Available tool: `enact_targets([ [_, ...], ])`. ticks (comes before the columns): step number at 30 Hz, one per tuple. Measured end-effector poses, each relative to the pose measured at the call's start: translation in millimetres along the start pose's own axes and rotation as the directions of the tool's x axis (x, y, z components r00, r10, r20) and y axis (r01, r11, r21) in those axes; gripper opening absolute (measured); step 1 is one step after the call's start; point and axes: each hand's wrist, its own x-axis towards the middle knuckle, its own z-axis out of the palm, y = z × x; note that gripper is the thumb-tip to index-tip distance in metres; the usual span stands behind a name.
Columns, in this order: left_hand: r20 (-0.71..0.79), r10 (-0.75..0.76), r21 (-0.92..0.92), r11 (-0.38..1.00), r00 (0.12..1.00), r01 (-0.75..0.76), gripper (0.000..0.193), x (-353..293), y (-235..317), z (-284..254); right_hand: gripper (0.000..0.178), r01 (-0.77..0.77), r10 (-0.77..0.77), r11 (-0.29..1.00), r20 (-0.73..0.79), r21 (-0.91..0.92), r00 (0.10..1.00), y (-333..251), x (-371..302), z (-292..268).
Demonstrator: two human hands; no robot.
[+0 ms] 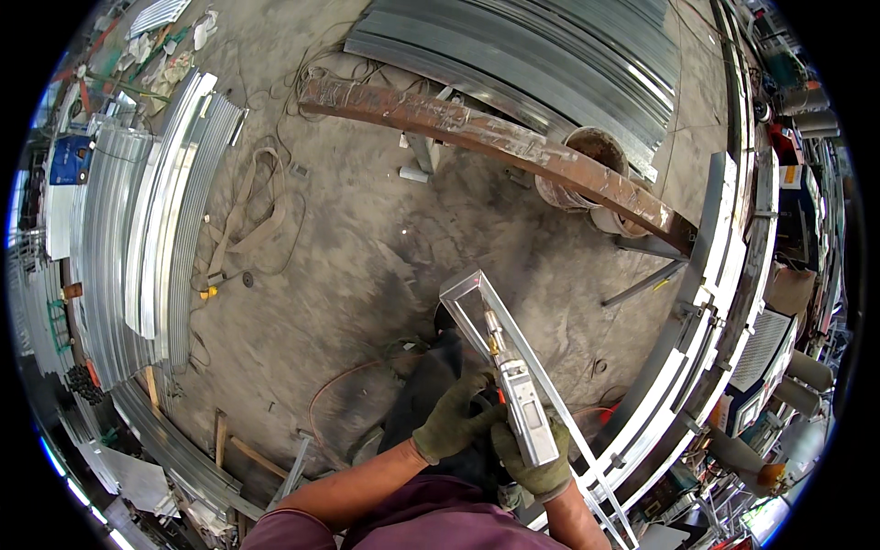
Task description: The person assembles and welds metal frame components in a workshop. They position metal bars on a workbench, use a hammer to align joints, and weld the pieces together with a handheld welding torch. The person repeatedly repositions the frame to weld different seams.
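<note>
My right hand (541, 472), in an olive work glove, is wrapped around the rear of a silver handheld welding gun (525, 403) with a brass-coloured nozzle. My left hand (449, 423), gloved alike, is closed at the gun's left side near a small red part; its fingertips are partly hidden. The nozzle points up and away, inside the corner of a narrow metal frame (543, 367) made of bright tube. The frame runs from in front of me down past my right arm. Whether the nozzle tip touches the frame I cannot tell.
A rusty beam (477, 128) crosses ahead, beside a dirty bucket (596, 151). Grey metal profiles (513, 55) are stacked beyond it. More profiles (160, 229) lie left, near a strap (261, 211). Long metal rails (683, 348) stand at right. A hose (321, 394) trails over the floor.
</note>
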Motion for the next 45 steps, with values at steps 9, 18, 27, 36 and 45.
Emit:
enact_targets([
  [9, 0.108, -0.105, -0.16, 0.98, 0.989, 0.121, 0.041, 9.6, -0.7, 8.8, 0.025, 0.022, -0.031, 0.997, -0.121, -0.079, 0.992, 1.7, 3.6, -12.8],
  [18, 0.528, -0.297, -0.203, 0.866, 0.796, 0.458, 0.062, -25.2, 1.3, 26.7, 0.022, -0.136, 0.156, 0.983, -0.164, 0.127, 0.974, 10.8, -26.4, -21.3],
  [27, 0.519, -0.254, 0.194, 0.965, 0.816, 0.176, 0.055, -56.9, -12.2, 56.9, 0.023, -0.062, 0.177, 0.963, -0.438, 0.264, 0.881, -17.0, -64.8, -13.6],
  [36, 0.414, -0.288, 0.485, 0.873, 0.863, 0.058, 0.053, -98.0, 19.4, 58.7, 0.034, -0.033, 0.337, 0.845, -0.485, 0.533, 0.807, -38.0, -120.0, 22.3],
  [45, 0.609, -0.438, 0.669, 0.732, 0.662, -0.132, 0.045, -49.6, 43.5, 8.6, 0.038, -0.091, 0.683, 0.692, -0.608, 0.716, 0.405, -70.2, -101.1, 81.9],
])
